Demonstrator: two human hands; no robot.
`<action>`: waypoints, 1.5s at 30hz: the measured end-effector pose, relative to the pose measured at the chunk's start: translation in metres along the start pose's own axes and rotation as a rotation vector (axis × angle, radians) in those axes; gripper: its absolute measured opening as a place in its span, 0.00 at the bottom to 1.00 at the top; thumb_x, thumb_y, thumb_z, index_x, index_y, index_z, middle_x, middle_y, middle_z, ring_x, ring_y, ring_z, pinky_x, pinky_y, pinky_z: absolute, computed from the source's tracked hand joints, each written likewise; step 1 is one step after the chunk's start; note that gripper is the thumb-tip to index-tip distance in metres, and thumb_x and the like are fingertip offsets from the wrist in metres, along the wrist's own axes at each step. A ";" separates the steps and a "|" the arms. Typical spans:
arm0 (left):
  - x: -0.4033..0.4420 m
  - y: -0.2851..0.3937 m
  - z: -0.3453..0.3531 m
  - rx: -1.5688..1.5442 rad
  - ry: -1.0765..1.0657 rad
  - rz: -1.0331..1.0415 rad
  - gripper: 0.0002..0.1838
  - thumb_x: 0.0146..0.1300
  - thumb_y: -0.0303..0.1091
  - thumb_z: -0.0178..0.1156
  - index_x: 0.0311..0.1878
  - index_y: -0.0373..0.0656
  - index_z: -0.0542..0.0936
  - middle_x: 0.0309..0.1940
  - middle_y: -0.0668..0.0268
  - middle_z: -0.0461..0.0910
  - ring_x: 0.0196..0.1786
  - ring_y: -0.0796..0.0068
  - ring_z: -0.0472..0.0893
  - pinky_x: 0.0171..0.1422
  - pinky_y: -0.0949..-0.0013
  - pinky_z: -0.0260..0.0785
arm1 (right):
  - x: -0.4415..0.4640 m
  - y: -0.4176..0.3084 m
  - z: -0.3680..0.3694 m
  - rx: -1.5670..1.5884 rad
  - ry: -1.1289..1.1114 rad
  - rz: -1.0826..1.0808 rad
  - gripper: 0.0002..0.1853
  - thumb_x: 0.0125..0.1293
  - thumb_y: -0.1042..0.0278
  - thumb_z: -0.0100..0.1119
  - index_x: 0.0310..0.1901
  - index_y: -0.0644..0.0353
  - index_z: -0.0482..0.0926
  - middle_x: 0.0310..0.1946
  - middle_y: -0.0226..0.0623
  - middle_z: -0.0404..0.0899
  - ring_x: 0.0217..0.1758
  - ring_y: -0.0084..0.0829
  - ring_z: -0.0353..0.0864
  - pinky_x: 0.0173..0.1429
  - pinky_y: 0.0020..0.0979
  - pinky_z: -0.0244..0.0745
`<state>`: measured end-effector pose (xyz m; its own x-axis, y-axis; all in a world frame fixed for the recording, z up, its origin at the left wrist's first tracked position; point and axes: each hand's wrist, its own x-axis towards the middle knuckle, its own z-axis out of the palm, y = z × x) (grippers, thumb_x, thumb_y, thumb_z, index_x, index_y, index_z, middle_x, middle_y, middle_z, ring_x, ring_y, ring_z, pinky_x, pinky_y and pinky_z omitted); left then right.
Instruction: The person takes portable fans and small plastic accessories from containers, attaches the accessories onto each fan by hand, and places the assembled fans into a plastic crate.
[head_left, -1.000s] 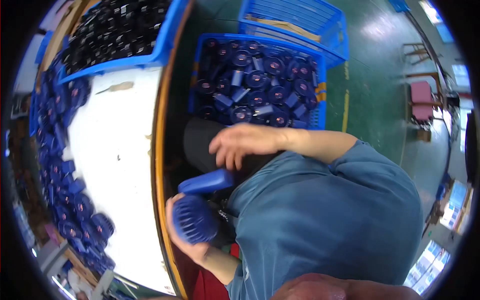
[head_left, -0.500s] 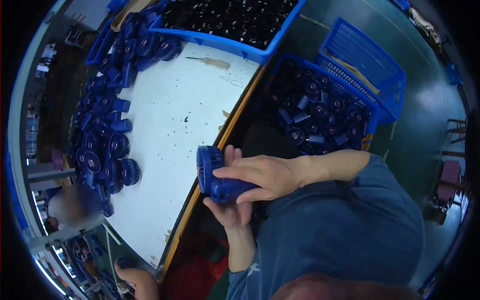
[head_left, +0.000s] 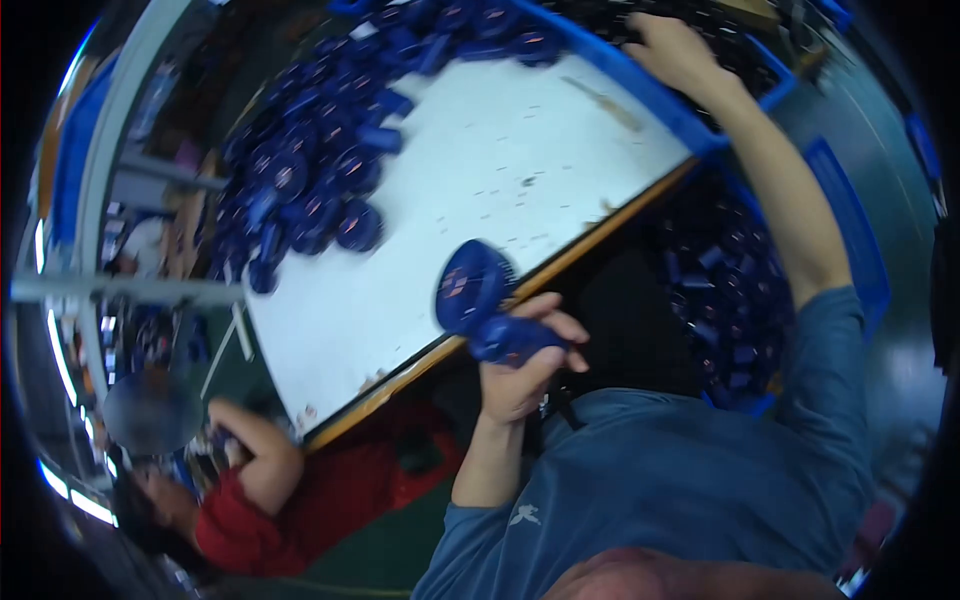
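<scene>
My left hand (head_left: pixel 515 388) is wrapped around the handle of a dark blue handheld fan (head_left: pixel 474 290). The fan's round head points up and left, over the wooden front edge of the white table (head_left: pixel 430 190). At the top right, my right hand (head_left: pixel 678 55) reaches over the wall of a blue bin (head_left: pixel 650 95) and into the small black parts (head_left: pixel 590 20) there. Its fingertips are blurred and partly hidden among the parts, so whether they hold one does not show.
Many similar blue fans (head_left: pixel 320 165) lie heaped along the table's far left side. A screwdriver-like tool (head_left: pixel 615 110) rests near the bin. Below my right arm stands a crate of blue fans (head_left: pixel 730 290). A person in a red shirt (head_left: pixel 340 500) sits at lower left.
My right hand has left the fan and moved up and right into the bin of black parts. My left hand keeps the fan, now turned. The whole view has also swung.
</scene>
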<state>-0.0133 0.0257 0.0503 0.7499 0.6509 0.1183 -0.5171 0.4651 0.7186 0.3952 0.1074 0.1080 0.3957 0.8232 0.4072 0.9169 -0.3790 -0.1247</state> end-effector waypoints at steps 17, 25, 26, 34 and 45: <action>-0.020 0.018 -0.030 0.164 0.279 -0.143 0.15 0.62 0.22 0.63 0.52 0.33 0.75 0.39 0.57 0.80 0.43 0.66 0.83 0.41 0.67 0.82 | 0.029 0.016 0.014 0.058 -0.120 0.014 0.07 0.58 0.78 0.59 0.40 0.66 0.78 0.38 0.50 0.82 0.45 0.48 0.83 0.51 0.41 0.77; -0.012 0.022 -0.022 0.145 0.345 -0.091 0.16 0.62 0.23 0.63 0.52 0.32 0.75 0.36 0.58 0.80 0.39 0.70 0.82 0.38 0.69 0.80 | 0.043 0.025 0.001 0.254 0.207 -0.030 0.16 0.69 0.64 0.57 0.53 0.64 0.80 0.42 0.46 0.85 0.47 0.40 0.85 0.54 0.35 0.76; -0.010 0.022 -0.020 0.149 0.357 -0.076 0.16 0.62 0.23 0.63 0.52 0.32 0.75 0.36 0.59 0.80 0.39 0.70 0.82 0.37 0.69 0.80 | 0.042 0.025 0.004 0.268 0.215 -0.050 0.16 0.69 0.64 0.57 0.54 0.64 0.80 0.43 0.48 0.85 0.47 0.41 0.85 0.54 0.35 0.77; -0.003 0.021 -0.018 0.160 0.387 -0.101 0.18 0.61 0.26 0.65 0.53 0.31 0.74 0.34 0.59 0.80 0.38 0.68 0.82 0.36 0.69 0.80 | 0.020 0.025 0.022 0.274 0.056 0.000 0.13 0.67 0.64 0.60 0.49 0.62 0.82 0.41 0.42 0.85 0.45 0.35 0.85 0.53 0.34 0.77; 0.001 0.018 -0.015 0.170 0.374 -0.130 0.17 0.63 0.26 0.63 0.53 0.31 0.74 0.35 0.58 0.79 0.39 0.67 0.81 0.36 0.69 0.80 | 0.020 0.026 -0.007 0.270 0.090 -0.138 0.14 0.62 0.67 0.64 0.48 0.63 0.81 0.42 0.48 0.84 0.46 0.43 0.84 0.53 0.38 0.78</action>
<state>-0.0284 0.0437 0.0533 0.5871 0.7804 -0.2150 -0.3289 0.4727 0.8175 0.4268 0.1112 0.1197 0.2711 0.8137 0.5142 0.9471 -0.1300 -0.2936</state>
